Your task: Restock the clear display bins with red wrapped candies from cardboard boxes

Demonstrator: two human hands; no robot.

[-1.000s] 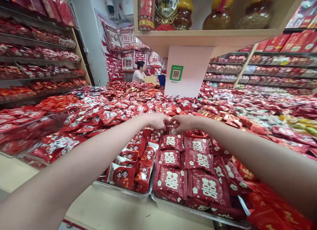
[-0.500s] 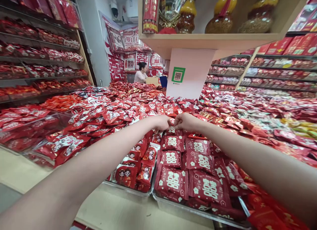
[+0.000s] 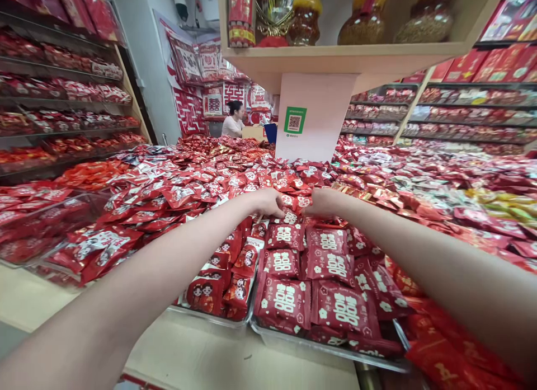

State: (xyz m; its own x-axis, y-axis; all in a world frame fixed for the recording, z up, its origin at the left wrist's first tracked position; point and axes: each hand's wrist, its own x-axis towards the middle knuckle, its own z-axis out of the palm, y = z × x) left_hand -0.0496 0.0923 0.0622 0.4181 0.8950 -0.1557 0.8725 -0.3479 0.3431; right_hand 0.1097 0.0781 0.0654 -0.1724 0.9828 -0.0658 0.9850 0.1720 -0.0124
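Two bare hands reach over trays of wrapped sweets in a packed shop, the left [image 3: 268, 202] and right hand [image 3: 327, 202] facing each other across a narrow gap. A small maroon packet [image 3: 289, 216] lies between them, at the far end of a clear tray [image 3: 331, 351] of similar packets. Fingers on both hands are bent inward; whether either grips the packet cannot be told.

The clear tray stands beside a second tray [image 3: 210, 316] of red packets printed with cartoon figures, their rims close together. In front, a pale strip of bare counter [image 3: 197, 353] lies open beneath the forearms. Loose red packets [image 3: 444, 345] crowd the clear tray's right side, and a broad heap [image 3: 235, 169] spreads beyond the hands. Farther back, a white post [image 3: 310, 121] rises under a wooden display shelf [image 3: 348, 55] overhanging the heap.
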